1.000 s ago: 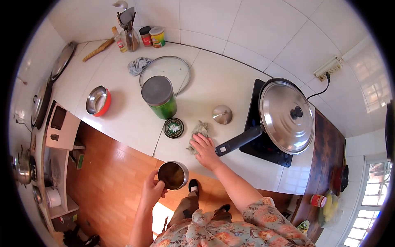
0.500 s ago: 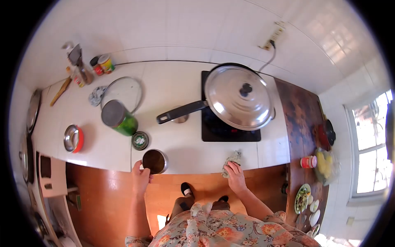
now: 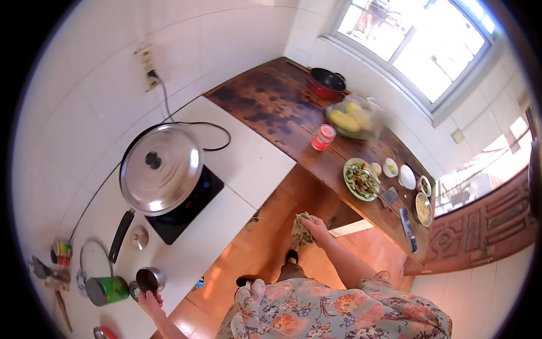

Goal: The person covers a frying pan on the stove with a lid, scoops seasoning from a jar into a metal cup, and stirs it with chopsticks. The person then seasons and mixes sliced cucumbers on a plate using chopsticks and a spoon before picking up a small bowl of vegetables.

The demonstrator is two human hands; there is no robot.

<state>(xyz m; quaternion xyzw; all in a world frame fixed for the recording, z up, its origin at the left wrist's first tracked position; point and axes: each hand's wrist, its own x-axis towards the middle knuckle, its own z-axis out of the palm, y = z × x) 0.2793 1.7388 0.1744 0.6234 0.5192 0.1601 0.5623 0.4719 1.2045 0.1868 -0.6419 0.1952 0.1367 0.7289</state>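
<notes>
Fingers of the left hand (image 3: 150,303), in the head view, curl against a metal cup (image 3: 154,276) over the white countertop (image 3: 240,161), its contents unclear. Those of the right hand (image 3: 317,230) pinch a crumpled rag (image 3: 302,230) above the floor (image 3: 223,274). A plate (image 3: 346,182) holds chopped vegetables (image 3: 360,179), a plastic bag (image 3: 364,134) yellow produce (image 3: 343,120); a lid (image 3: 169,178) covers the frying pan (image 3: 121,236).

The smooth white worktop (image 3: 243,166) carries a flat, black glass hob (image 3: 187,211) and a green, grey-topped cylindrical canister (image 3: 111,289).

No legible text, numbers or signs.
</notes>
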